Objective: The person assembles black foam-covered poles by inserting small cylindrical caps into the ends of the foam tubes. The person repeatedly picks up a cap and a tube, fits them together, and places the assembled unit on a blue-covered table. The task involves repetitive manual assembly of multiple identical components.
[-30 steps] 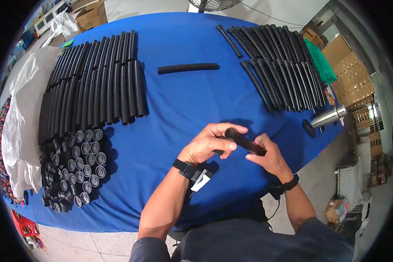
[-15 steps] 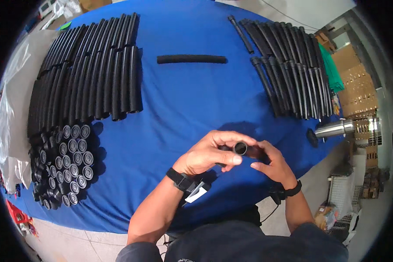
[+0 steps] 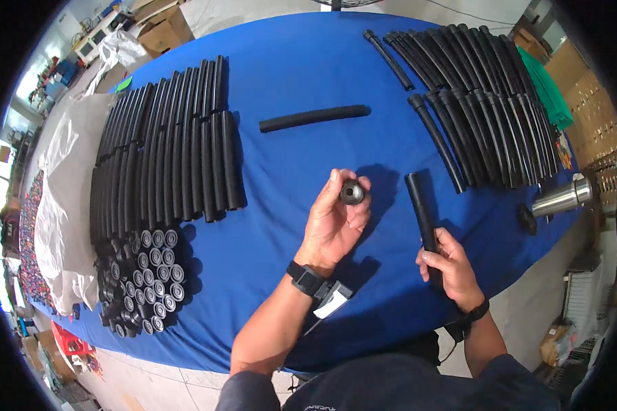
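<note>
Nearer than the lone tube (image 3: 314, 118), the left hand (image 3: 332, 226) grips a round part (image 3: 352, 192), the right hand (image 3: 452, 266) a pipe (image 3: 420, 207) low, presumably leaving its far end free.

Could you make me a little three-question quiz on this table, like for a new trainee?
1. What does the right hand hold?
2. True or false: the lone tube lies between the left tube rows and the right tube rows.
3. Where are the round caps? a) left of the left hand; b) right of the right hand; c) between both hands.

Key: 1. A black tube. 2. True. 3. a.
</note>
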`<act>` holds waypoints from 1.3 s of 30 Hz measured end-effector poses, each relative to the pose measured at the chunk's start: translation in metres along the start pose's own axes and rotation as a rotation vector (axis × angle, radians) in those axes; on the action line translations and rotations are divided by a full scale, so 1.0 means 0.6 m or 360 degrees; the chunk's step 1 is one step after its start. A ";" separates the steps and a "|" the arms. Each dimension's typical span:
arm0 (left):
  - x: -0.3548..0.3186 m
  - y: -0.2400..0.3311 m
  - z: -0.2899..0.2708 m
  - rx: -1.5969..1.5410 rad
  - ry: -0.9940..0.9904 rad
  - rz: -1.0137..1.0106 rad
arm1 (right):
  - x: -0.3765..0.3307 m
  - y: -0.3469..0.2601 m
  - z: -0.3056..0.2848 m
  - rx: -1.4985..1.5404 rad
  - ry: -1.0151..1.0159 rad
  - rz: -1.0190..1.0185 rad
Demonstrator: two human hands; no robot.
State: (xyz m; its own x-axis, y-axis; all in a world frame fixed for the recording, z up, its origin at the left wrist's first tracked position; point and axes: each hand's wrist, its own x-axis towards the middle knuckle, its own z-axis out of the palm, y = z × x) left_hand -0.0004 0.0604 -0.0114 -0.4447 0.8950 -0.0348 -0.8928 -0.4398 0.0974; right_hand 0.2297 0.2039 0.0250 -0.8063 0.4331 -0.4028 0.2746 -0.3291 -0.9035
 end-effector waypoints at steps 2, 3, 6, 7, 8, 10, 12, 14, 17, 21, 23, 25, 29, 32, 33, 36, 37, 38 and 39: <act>0.002 -0.008 -0.012 -0.0012 -0.0017 0.0012 | 0.003 -0.004 0.003 -0.0066 -0.0029 -0.0016; -0.001 -0.019 -0.014 0.0008 0.0106 -0.0031 | 0.002 -0.002 0.004 -0.0115 -0.0018 -0.0009; -0.008 -0.029 -0.012 0.0023 0.0014 -0.0113 | -0.002 0.001 0.007 -0.0217 0.0012 0.0000; -0.009 -0.030 -0.012 0.0011 0.0006 -0.0133 | -0.003 0.001 0.010 -0.0244 0.0018 -0.0004; -0.009 -0.030 -0.012 -0.0001 -0.0003 -0.0152 | -0.004 0.000 0.011 -0.0273 0.0023 -0.0008; -0.009 -0.026 -0.013 -0.0022 -0.0016 -0.0172 | -0.003 0.002 0.013 -0.0296 0.0041 0.0005; -0.010 -0.024 -0.013 -0.0053 -0.0031 -0.0204 | -0.002 0.006 0.013 -0.0285 0.0049 0.0002; -0.012 -0.021 -0.016 -0.0014 -0.0055 -0.0200 | -0.004 0.009 0.009 -0.0237 0.0050 -0.0016; -0.013 -0.016 -0.007 0.0277 0.0063 0.0011 | -0.012 0.007 0.006 -0.0329 -0.0028 -0.0068; -0.012 -0.002 -0.002 0.0470 0.0254 0.0314 | -0.043 -0.017 0.049 -0.0410 -0.0282 0.0001; -0.010 -0.001 -0.001 0.0420 0.0260 0.0331 | -0.045 -0.020 0.072 -0.0377 -0.0422 0.0117; -0.008 -0.006 -0.005 0.0392 0.0229 0.0322 | -0.039 -0.012 0.089 -0.0321 -0.0547 0.0145; -0.011 -0.004 -0.001 0.0270 0.0173 0.0284 | -0.024 0.003 0.104 -0.0149 -0.0541 0.0241; -0.008 0.005 0.000 0.0103 0.0201 0.0240 | -0.029 0.012 0.113 0.0108 -0.0495 0.0230; -0.008 0.005 0.002 0.0123 0.0250 0.0241 | -0.031 0.011 0.116 0.0122 -0.0480 0.0282; -0.009 0.007 0.008 0.0204 0.0409 0.0251 | -0.034 0.007 0.129 0.0130 -0.0450 0.0363; -0.010 0.007 0.009 0.0237 0.0463 0.0255 | -0.034 0.009 0.132 0.0110 -0.0452 0.0340; -0.011 0.006 0.006 0.0292 0.0441 0.0296 | -0.034 0.010 0.134 0.0090 -0.0454 0.0317; -0.011 0.005 0.004 0.0347 0.0416 0.0335 | -0.034 0.010 0.135 0.0025 -0.0428 0.0320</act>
State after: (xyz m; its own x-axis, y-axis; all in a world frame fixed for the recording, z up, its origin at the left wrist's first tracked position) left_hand -0.0002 0.0534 -0.0082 -0.6448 0.7255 -0.2406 -0.7565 -0.5605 0.3371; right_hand 0.2051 0.1253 0.0398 -0.8467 0.1218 -0.5179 0.4359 -0.3995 -0.8065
